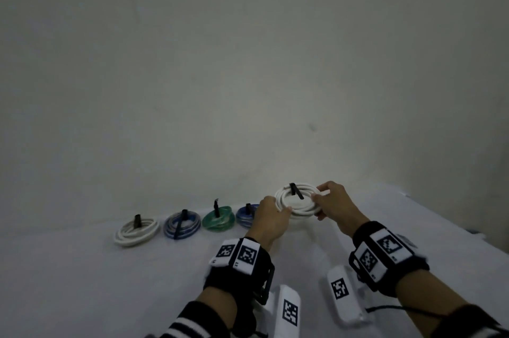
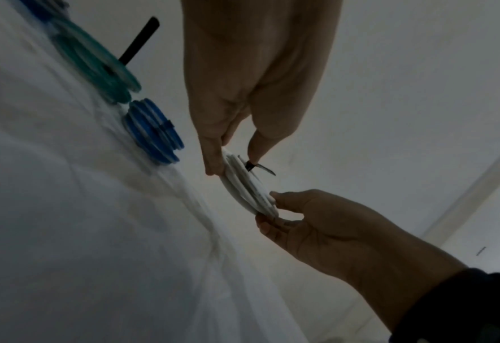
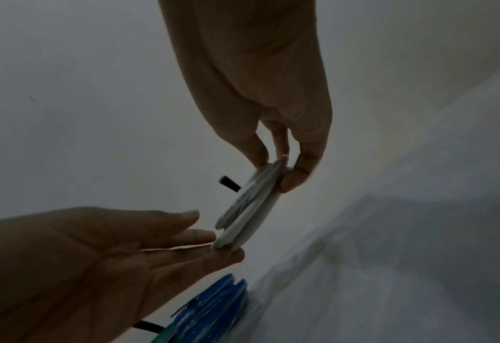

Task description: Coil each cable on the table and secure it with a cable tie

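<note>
A coiled white cable (image 1: pixel 300 209) with a black cable tie (image 1: pixel 296 191) round its far side is held between both hands, a little above the white cloth. My left hand (image 1: pixel 283 209) pinches the coil's left edge, with thumb and fingers on either side of it in the left wrist view (image 2: pixel 232 163). My right hand (image 1: pixel 318 201) pinches the right edge, with its fingertips (image 3: pixel 292 181) closed on the white cable coil (image 3: pixel 248 208). The tie's loose black tail (image 2: pixel 264 169) sticks out from the coil.
Several tied coils lie in a row to the left near the wall: blue (image 1: pixel 246 215), green (image 1: pixel 219 218), blue-and-white (image 1: pixel 181 225) and white (image 1: pixel 136 230). The blue coil sits close to my left hand. The cloth-covered table (image 1: pixel 110 282) ends at an edge on the right.
</note>
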